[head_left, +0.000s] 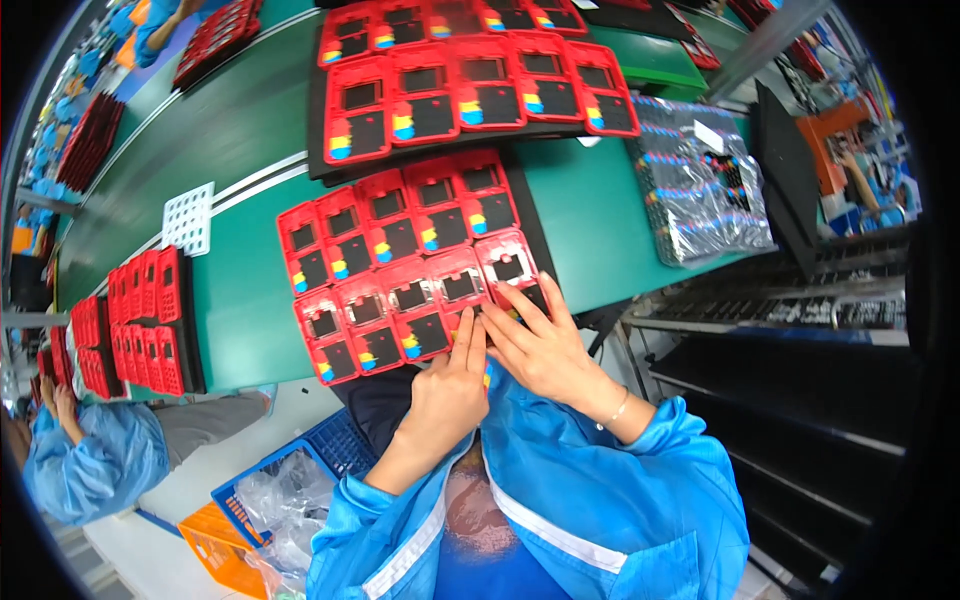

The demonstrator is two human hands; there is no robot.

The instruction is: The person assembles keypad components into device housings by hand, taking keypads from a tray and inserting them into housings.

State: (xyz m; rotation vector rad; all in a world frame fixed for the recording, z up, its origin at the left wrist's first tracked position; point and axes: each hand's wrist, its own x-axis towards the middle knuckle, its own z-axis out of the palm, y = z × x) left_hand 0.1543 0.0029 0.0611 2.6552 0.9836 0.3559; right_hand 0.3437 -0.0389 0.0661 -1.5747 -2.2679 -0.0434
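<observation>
Two rows of red plastic handheld casings [387,203] lie on a black foam tray on the green bench in front of me. Each has a small window, a black lower panel and blue and yellow button pieces. At the near right end of the tray, my left hand [452,385] rests its outstretched fingers on a casing in the front row. My right hand [545,352] lies beside it, fingers spread over the end casing [508,262] and its neighbour. The fingertips of both hands nearly meet. Whatever lies under them is hidden.
Beyond stands another tray of red casings [418,85]. Plastic-wrapped stacked parts [700,180] sit at the right, near a black rack [780,400]. A white perforated plate [188,218] and more casings [145,320] are at the left. Below are a blue crate [340,440] and a co-worker [95,460].
</observation>
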